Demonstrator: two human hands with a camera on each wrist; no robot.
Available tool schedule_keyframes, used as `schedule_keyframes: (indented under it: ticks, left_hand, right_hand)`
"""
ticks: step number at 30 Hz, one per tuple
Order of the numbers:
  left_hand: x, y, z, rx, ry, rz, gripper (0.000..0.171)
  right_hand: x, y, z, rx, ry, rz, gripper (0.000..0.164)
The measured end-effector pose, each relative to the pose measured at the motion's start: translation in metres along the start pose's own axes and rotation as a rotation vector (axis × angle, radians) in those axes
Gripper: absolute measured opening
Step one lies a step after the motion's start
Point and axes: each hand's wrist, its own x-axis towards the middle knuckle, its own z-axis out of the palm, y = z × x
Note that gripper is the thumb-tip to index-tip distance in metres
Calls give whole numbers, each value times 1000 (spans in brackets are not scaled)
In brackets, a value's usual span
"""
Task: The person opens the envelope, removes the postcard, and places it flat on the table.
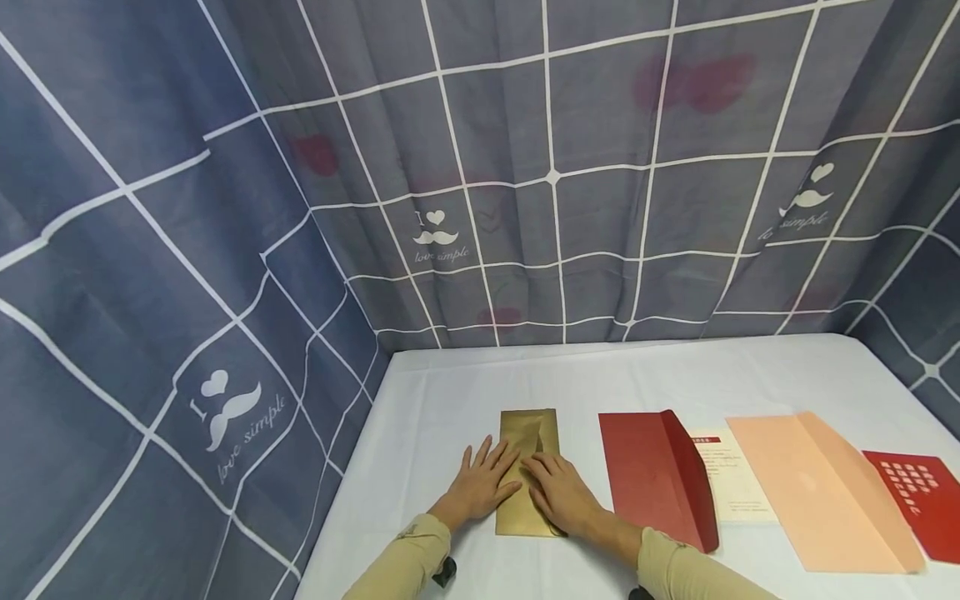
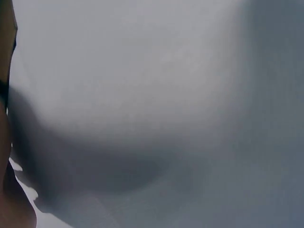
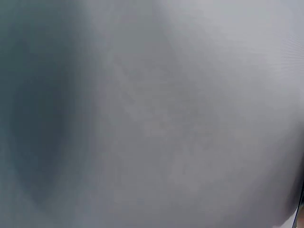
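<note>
A gold envelope (image 1: 521,518) lies upright on the white table, with its long flap along the right side partly raised near the top. My left hand (image 1: 480,485) rests on its left part, fingers spread and thumb pointing across the paper. On the right side, my right hand (image 1: 564,495) touches the flap, its fingers slightly bent. Both hands hide the envelope's middle. In the left wrist view, part of the hand (image 2: 16,209) and a sliver of gold envelope (image 2: 6,42) show at the left edge. The right wrist view is nearly all blurred tabletop.
To the right lie a dark red envelope (image 1: 645,483) with its flap unfolded, a cream printed card (image 1: 735,479), a peach envelope (image 1: 810,508) and a bright red card (image 1: 926,508). The white tabletop (image 1: 465,375) meets a grey checked curtain (image 1: 510,233) at the back and left.
</note>
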Motion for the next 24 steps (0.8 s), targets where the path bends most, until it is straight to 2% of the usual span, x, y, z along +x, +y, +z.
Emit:
schedule_keyframes:
  ticks: [4,10,14,20,24]
  left_hand:
    - [-1,-2,-2,-8,-9,7,62]
    - [0,-3,-1,-21,11,11,60]
    - [1,-4,2,-7,14,12,61]
    - [0,-2,0,-9,-6,3,61]
    - [0,-2,0,-3,-23,-2,61]
  right_hand:
    - [1,0,-3,18,-10,25,44]
    - [2,0,-6,8,21,6,45]
    - [3,2,-10,49,37,4,46]
    - [3,3,-13,97,15,40,45]
    - [0,3,-14,112,29,43,39]
